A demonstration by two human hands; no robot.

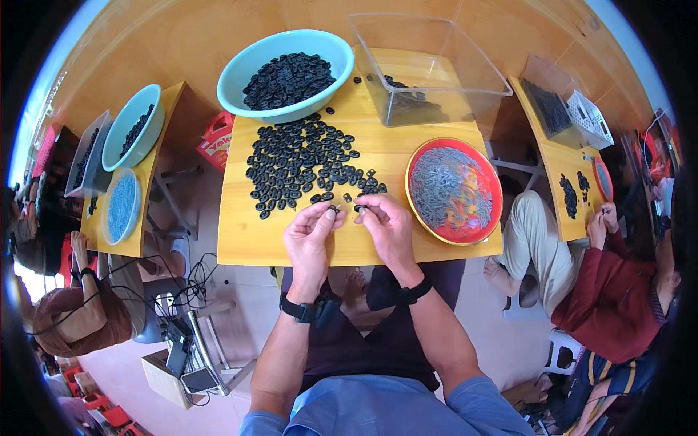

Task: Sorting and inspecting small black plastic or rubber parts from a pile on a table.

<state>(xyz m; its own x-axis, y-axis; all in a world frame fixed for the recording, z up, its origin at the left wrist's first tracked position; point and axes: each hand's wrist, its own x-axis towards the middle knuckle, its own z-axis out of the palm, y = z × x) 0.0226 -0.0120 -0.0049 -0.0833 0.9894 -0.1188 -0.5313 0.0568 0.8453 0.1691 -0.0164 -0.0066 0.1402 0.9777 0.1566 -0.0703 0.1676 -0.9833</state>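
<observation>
Over the near part of the yellow table, my left hand pinches a small black oval piece between thumb and fingers. A tiny light tip shows beside it. Close to its right, my right hand grips another black oval piece in its fingertips. The two hands are slightly apart. Just beyond them spreads a loose pile of black oval pieces with holes in them. To the right of my right hand stands a round red tray holding many thin grey pins.
A light-blue basin heaped with black pieces stands at the far left of the table. Beside it sits a clear plastic bin with more pieces. People work at tables on both sides. Cables and a metal stand lie at lower left.
</observation>
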